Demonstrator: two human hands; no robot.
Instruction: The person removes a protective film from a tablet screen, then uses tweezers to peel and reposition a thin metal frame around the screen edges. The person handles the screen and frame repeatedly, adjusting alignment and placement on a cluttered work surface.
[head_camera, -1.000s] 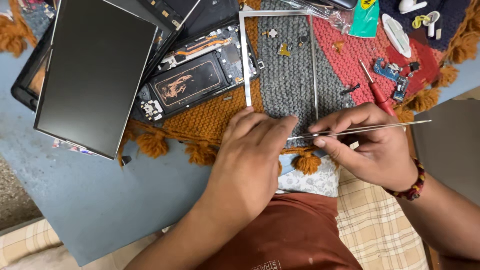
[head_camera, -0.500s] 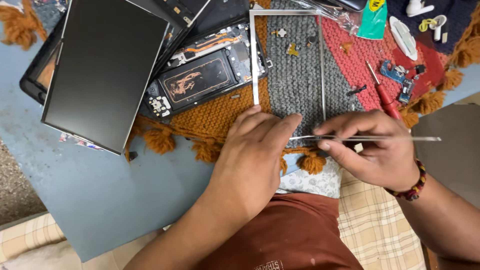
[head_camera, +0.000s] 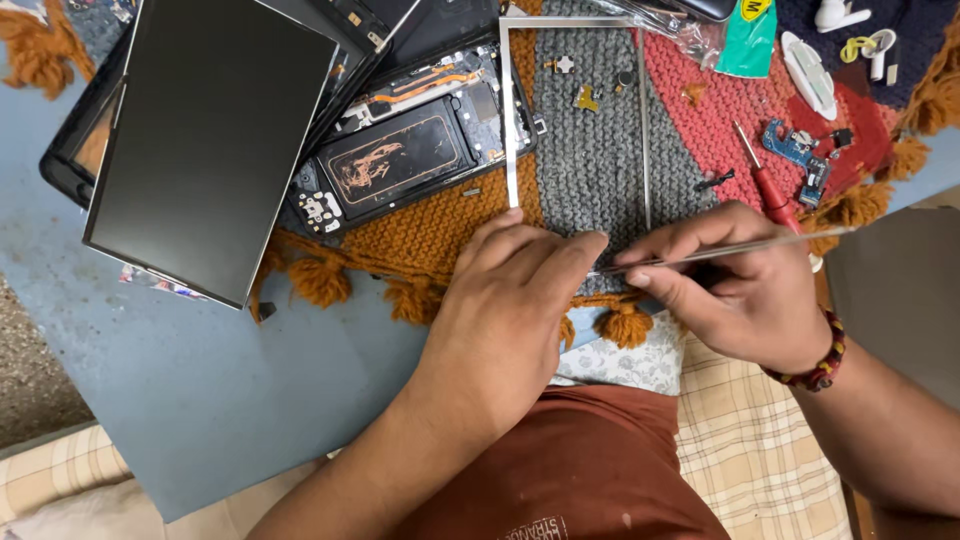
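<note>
1. Blue table (head_camera: 200, 400): it carries a knitted mat (head_camera: 600, 150) in orange, grey and red bands, which reaches the near edge. The mat carries most of the parts. Its loose weave could swallow any small part you drop, so keep parts in plain sight.

2. Dark display panel (head_camera: 210, 140): it lies tilted across an opened phone body (head_camera: 400, 150) near the far left corner of the table. Judged risk: a nudge could slide the panel off and strain anything joined beneath it.

3. Thin metal frame (head_camera: 508, 120): it lies on the grey band, its open end toward the near edge. Your left hand (head_camera: 510, 310) rests palm down on that end, fingers together and pressed flat. Excess pressure could bend a frame this slender.

4. Metal tweezers (head_camera: 720, 250): your right hand (head_camera: 740, 290) is pinched on them, tips meeting the left fingertips at the near edge of the mat. Whether the tips hold anything cannot be told. A slip here could prick a finger or flick a part into the tassels.

5. Red screwdriver (head_camera: 760, 180): it lies just beyond your right hand. A knuckle could roll it.

6. Loose small parts (head_camera: 585, 98): scattered on the grey band, easily brushed away.
</note>
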